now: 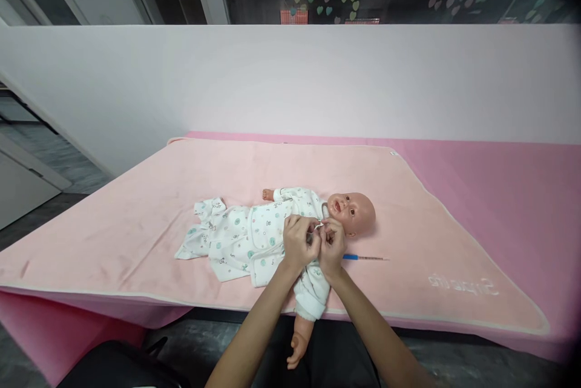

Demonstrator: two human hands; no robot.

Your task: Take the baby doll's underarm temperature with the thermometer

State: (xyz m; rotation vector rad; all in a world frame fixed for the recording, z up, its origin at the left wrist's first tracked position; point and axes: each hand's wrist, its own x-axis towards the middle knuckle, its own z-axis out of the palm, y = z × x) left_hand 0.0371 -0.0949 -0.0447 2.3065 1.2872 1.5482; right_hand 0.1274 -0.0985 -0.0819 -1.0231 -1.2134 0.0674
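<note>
A baby doll (276,218) in a white printed outfit lies on its back, head to the right. My left hand (300,241) is closed in a pinch over the doll's upper chest. Close beside it, my right hand (333,244) pinches just below the doll's chin. Between the fingertips of both hands runs a thin white tie string (319,226) at the shirt's neckline; its ends are hidden by my fingers. One doll arm (302,339) hangs over the front edge of the table, below my wrists.
A peach blanket (136,194) covers the pink table (499,206). Near the doll's head lies a thin stick with a blue end (351,256). A white wall (290,79) rises behind the table. A black bag or chair (118,367) is at the lower left.
</note>
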